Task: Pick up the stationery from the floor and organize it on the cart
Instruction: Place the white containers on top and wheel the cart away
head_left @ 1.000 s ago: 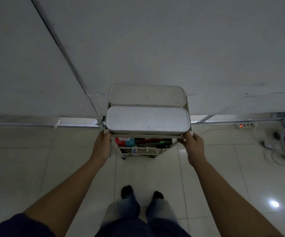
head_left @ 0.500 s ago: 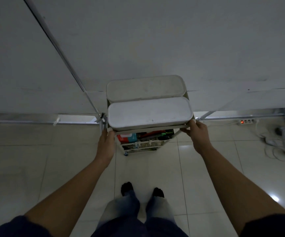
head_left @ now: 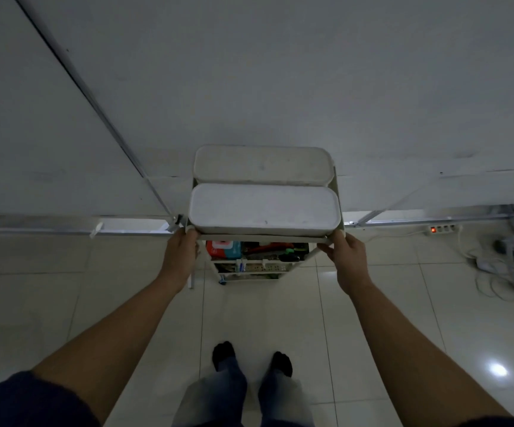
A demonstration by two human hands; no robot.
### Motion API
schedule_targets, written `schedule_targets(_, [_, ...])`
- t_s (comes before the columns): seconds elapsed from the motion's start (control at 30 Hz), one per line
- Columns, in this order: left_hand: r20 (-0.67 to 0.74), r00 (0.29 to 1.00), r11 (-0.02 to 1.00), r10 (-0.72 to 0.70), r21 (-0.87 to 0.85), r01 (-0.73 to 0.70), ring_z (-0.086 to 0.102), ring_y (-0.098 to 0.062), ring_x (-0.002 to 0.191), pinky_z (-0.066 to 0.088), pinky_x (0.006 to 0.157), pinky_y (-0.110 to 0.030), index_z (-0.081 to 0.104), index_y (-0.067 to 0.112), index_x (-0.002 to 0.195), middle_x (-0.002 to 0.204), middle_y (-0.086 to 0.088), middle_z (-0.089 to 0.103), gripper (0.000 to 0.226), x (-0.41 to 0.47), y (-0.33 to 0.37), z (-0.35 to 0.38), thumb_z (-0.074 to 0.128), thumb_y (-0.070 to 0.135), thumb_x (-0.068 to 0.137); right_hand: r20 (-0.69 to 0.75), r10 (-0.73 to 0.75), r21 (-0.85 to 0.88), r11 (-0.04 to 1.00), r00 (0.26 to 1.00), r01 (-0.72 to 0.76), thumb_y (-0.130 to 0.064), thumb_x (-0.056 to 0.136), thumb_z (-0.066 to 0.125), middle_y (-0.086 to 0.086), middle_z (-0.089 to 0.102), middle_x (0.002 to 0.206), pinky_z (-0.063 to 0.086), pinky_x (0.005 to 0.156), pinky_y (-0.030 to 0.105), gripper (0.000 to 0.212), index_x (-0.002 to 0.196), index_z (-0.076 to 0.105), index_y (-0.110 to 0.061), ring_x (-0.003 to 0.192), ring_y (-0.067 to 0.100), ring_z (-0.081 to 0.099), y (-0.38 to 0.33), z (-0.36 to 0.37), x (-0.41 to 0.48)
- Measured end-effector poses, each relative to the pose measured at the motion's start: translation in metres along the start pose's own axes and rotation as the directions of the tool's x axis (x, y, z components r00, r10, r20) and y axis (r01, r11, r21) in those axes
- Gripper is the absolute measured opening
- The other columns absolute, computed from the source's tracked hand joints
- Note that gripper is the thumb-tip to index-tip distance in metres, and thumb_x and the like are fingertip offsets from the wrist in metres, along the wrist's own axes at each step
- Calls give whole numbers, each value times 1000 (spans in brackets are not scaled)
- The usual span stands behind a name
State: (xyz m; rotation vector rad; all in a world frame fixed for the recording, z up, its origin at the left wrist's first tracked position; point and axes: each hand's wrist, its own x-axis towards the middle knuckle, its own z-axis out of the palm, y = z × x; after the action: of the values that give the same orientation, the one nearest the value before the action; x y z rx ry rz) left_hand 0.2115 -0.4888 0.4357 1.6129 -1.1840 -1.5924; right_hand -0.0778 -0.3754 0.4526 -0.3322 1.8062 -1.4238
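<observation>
A white tiered cart (head_left: 263, 238) stands against the wall straight ahead of me. Two long white lidded boxes lie side by side on its top: the near box (head_left: 265, 209) and the far box (head_left: 263, 164). My left hand (head_left: 181, 249) grips the top frame's near left corner. My right hand (head_left: 346, 252) grips its near right corner. On the shelf below I see a red and blue packet (head_left: 221, 248) and dark stationery items (head_left: 280, 252), mostly hidden under the top tier. No stationery shows on the floor.
A grey partition wall (head_left: 280, 72) with a metal floor rail (head_left: 64, 231) is right behind the cart. A power strip with a red light (head_left: 440, 229) and tangled white cables (head_left: 508, 272) lie on the tiles at the right. My feet (head_left: 251, 359) stand on glossy tiles below.
Both hands stay on the cart's top corners. The cart sat skewed half a second ago and now stands square to me again, its top slightly lower in view.
</observation>
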Motion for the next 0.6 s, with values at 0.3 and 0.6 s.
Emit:
schedule_targets(0.3, [-7, 1000, 1000, 12, -1, -12, 47, -21, 75, 35, 73, -33, 51, 17, 83, 83, -9, 53, 29, 19, 5, 5, 43, 44, 80, 21, -9, -26, 1000, 1000, 10, -18, 94, 54, 6, 66, 86, 55, 91, 41, 20, 84, 68, -8, 89, 21, 65, -8, 4, 17])
schedule_targets(0.6, [-38, 999, 999, 20, -39, -21, 54, -22, 78, 42, 74, -37, 50, 15, 84, 83, -13, 55, 24, 27, 7, 19, 39, 35, 92, 26, -25, -43, 999, 999, 26, -16, 94, 49, 4, 63, 82, 55, 91, 45, 25, 84, 67, -2, 88, 19, 62, -16, 4, 37])
